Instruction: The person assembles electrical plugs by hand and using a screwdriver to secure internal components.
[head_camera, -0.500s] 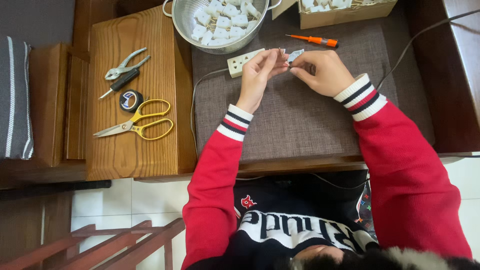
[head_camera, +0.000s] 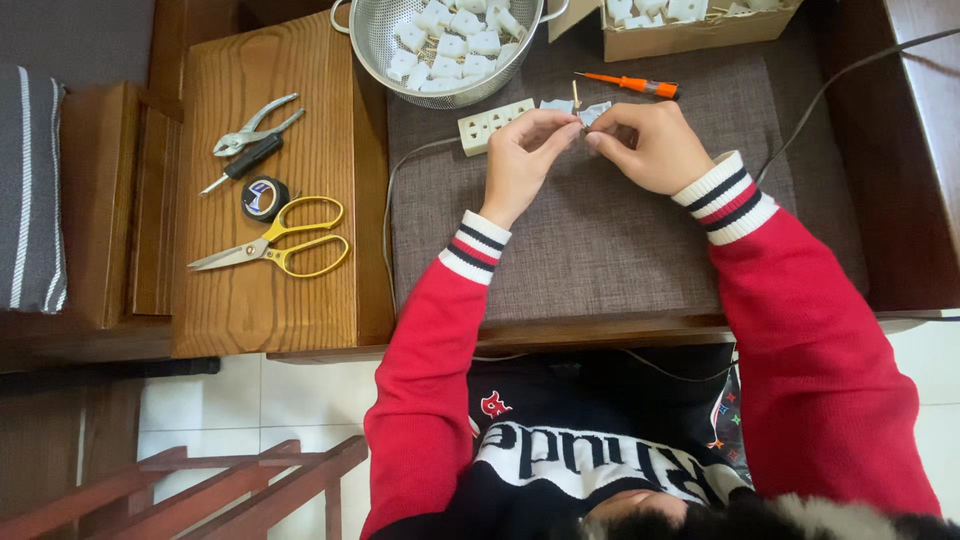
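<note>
Small white part pinched between both hands over the grey mat.
The left hand (head_camera: 522, 160) and right hand (head_camera: 650, 145) are closed on the white part (head_camera: 592, 113); a power strip (head_camera: 493, 126) lies at 10 o'clock, a colander (head_camera: 440, 45) beyond at 11.
</note>
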